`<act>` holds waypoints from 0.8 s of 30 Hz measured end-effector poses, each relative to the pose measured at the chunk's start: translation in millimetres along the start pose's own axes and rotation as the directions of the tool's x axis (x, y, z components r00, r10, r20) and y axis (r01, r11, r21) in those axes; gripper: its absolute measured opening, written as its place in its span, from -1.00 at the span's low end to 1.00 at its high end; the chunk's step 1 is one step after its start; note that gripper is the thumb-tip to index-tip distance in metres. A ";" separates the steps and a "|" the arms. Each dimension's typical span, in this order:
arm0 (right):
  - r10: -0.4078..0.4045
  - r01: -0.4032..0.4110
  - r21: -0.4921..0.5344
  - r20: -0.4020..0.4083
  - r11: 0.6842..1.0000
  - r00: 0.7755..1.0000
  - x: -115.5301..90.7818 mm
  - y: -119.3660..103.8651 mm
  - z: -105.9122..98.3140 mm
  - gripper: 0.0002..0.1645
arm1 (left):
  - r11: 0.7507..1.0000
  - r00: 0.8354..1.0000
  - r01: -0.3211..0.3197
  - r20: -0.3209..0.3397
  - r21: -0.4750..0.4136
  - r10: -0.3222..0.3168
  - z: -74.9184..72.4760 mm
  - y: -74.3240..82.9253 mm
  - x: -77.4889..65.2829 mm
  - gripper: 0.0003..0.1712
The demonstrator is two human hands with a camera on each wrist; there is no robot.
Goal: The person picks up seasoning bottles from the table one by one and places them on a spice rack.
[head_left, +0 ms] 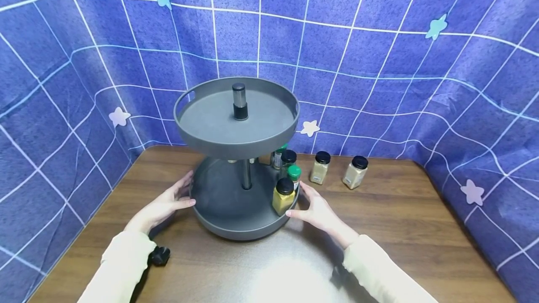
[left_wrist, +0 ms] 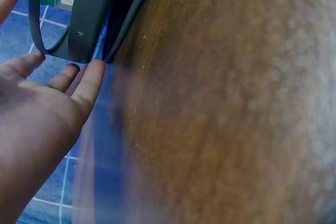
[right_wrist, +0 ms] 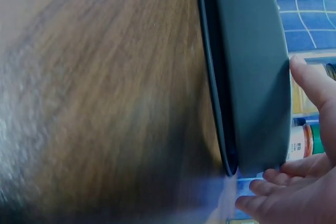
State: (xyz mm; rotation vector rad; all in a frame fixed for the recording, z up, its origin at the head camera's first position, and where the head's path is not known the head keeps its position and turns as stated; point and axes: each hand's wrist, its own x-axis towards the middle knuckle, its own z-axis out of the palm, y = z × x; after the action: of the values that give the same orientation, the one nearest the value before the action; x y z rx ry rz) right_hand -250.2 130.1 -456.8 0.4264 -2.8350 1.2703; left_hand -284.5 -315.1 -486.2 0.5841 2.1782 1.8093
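A dark grey two-tier round rack stands on the table, its upper tray (head_left: 236, 132) above a lower tray (head_left: 223, 209) on a central post. My left hand (head_left: 168, 204) touches the lower tray's left side with spread fingers; in the left wrist view its fingertips (left_wrist: 94, 74) meet the rack's edge. On the right side, my right hand (head_left: 313, 209) touches the lower tray's rim with thumb and fingers apart. Beside it, inside the tray, stand a yellow spice jar with a black lid (head_left: 283, 198) and a green-capped jar (head_left: 294, 176). Behind them is another black-lidded jar (head_left: 288, 159).
Two black-lidded spice jars, one upright (head_left: 320, 168) and one leaning in view (head_left: 355, 173), stand on the wooden table (head_left: 391, 228) right of the rack. A blue grid-patterned cloth (head_left: 358, 60) hangs behind and at both sides. The upper tray hides part of the lower one.
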 end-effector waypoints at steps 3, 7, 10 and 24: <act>0.004 -0.005 0.032 0.016 0.999 1.000 1.7 1.9 -1.2 0.18 | 1.000 1.000 0.007 -0.004 -0.003 -0.007 0.3 1.6 -0.2 0.04; 0.003 -0.005 0.059 0.032 0.998 0.999 3.8 3.2 -2.8 0.16 | 1.000 1.000 0.020 -0.006 0.002 -0.020 0.1 2.7 0.5 0.04; 0.000 -0.003 0.077 0.042 0.997 0.999 5.4 3.9 -3.7 0.15 | 1.000 1.000 0.027 -0.010 -0.002 -0.027 0.1 2.4 1.4 0.04; -0.010 0.001 0.103 0.083 0.995 0.997 19.0 10.2 -7.5 0.18 | 0.999 0.999 0.048 -0.017 0.018 -0.048 -0.5 2.6 2.9 0.01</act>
State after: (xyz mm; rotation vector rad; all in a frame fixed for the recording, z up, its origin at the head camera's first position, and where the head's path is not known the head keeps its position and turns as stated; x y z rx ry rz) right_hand -271.8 137.4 -457.1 0.5005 -2.8416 1.4350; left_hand -286.9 -313.9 -483.4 0.5184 2.2025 1.7779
